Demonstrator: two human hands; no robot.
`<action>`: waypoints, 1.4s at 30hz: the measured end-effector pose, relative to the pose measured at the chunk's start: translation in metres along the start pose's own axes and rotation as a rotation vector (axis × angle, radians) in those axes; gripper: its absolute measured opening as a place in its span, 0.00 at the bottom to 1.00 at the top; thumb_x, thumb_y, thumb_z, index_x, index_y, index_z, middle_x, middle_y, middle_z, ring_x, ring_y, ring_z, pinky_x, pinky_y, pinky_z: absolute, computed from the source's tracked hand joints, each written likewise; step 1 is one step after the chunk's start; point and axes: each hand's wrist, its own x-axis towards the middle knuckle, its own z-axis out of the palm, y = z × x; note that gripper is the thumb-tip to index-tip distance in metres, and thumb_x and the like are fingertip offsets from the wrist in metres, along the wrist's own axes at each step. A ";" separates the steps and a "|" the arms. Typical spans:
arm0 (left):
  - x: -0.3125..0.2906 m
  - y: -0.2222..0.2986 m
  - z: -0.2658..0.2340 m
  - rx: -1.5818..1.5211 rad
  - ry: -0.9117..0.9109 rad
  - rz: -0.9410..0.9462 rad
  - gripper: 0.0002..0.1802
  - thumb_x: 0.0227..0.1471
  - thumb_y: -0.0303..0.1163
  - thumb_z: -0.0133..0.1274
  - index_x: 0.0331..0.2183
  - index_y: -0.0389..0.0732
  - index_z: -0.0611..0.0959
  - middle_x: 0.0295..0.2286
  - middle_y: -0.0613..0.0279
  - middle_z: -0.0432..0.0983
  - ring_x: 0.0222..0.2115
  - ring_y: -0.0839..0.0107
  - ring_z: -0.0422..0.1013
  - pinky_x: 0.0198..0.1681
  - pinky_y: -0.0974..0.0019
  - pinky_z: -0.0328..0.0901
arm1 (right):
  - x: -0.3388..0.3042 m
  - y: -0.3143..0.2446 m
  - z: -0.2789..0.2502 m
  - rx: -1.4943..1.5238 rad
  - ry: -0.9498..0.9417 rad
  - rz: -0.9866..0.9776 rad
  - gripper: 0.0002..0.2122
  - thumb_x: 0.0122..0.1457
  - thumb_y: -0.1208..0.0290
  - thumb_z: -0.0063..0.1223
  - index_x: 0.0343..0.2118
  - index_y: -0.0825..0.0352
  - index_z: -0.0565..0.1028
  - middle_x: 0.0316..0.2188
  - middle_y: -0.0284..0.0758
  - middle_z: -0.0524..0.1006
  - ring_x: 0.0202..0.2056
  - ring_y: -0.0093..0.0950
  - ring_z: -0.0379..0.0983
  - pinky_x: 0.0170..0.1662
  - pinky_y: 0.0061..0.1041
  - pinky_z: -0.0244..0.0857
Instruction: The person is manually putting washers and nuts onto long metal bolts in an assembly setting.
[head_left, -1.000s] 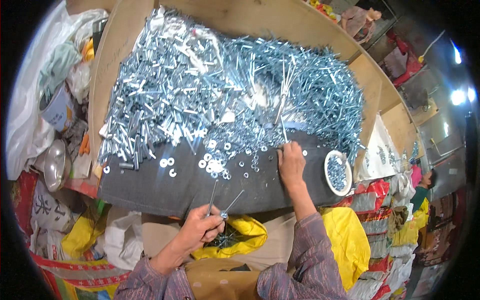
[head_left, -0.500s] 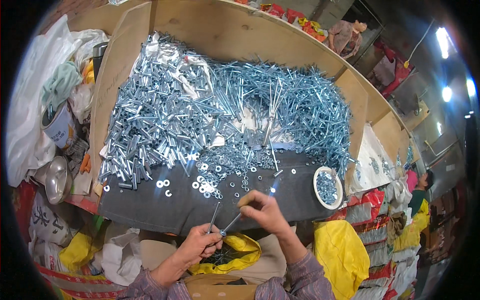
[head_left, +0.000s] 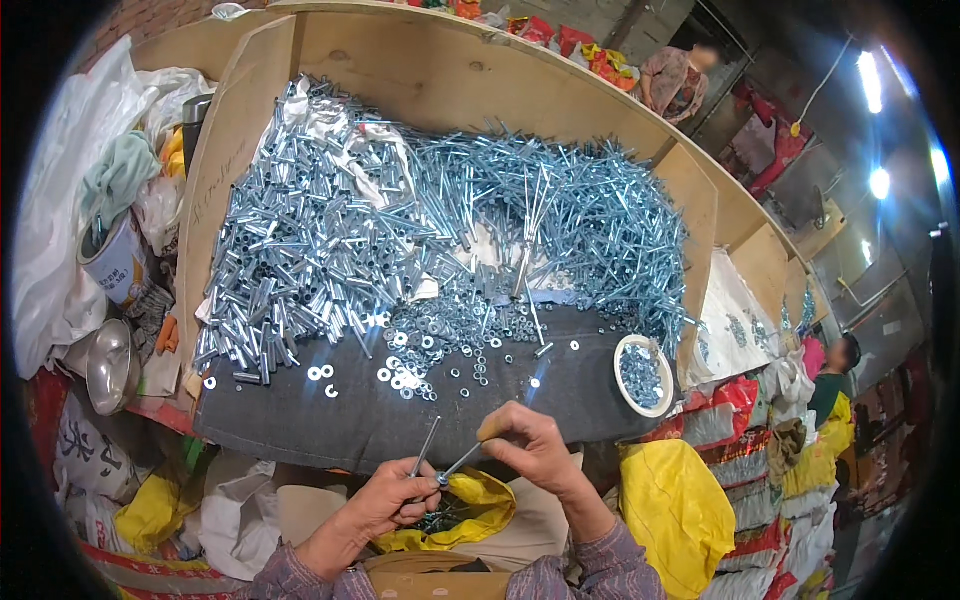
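Low over the near edge of the dark cloth, my left hand [head_left: 392, 497] is closed on a thin metal rod [head_left: 427, 445] that points up and away from me. At its fingertips is a small shiny nut or washer [head_left: 442, 479], where a second thin rod [head_left: 464, 459] starts. This second rod slants up to the right, its upper end pinched between the thumb and fingers of my right hand [head_left: 530, 447]. Below both hands lies an open yellow bag [head_left: 488, 515] with dark thin pieces inside. Their exact kind is too small to make out.
Beyond the cloth [head_left: 300, 425] lie heaped metal tubes [head_left: 300, 235], long thin rods [head_left: 600, 210] and loose washers [head_left: 425, 335]. A white bowl [head_left: 622, 385] of small parts stands right. Wooden boards [head_left: 400, 60] wall the table. A yellow sack [head_left: 675, 520] sits right. Two other people are farther off.
Both hands have come slightly nearer to me. My right fingers are still at the upper end of the slanted rod. The whole view has shifted a little.
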 end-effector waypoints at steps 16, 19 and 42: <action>-0.004 0.011 -0.010 0.220 0.061 -0.044 0.04 0.54 0.25 0.51 0.31 0.34 0.76 0.20 0.58 0.73 0.10 0.86 0.55 0.11 0.80 0.45 | -0.002 -0.003 0.018 -0.263 0.044 0.018 0.08 0.52 0.79 0.58 0.35 0.71 0.73 0.29 0.30 0.76 0.31 0.18 0.72 0.35 0.19 0.68; -0.006 0.020 -0.008 0.186 0.002 -0.094 0.04 0.54 0.25 0.51 0.32 0.34 0.76 0.20 0.58 0.72 0.10 0.85 0.55 0.11 0.80 0.45 | -0.004 0.003 0.018 0.387 0.022 0.216 0.08 0.51 0.81 0.59 0.34 0.71 0.72 0.29 0.34 0.76 0.30 0.20 0.74 0.33 0.18 0.69; 0.001 -0.005 0.010 0.415 0.277 0.296 0.06 0.56 0.29 0.51 0.34 0.36 0.76 0.17 0.65 0.73 0.12 0.85 0.60 0.14 0.80 0.52 | -0.007 0.020 0.054 0.166 0.200 0.221 0.05 0.53 0.76 0.57 0.30 0.71 0.74 0.25 0.29 0.74 0.26 0.18 0.69 0.31 0.17 0.64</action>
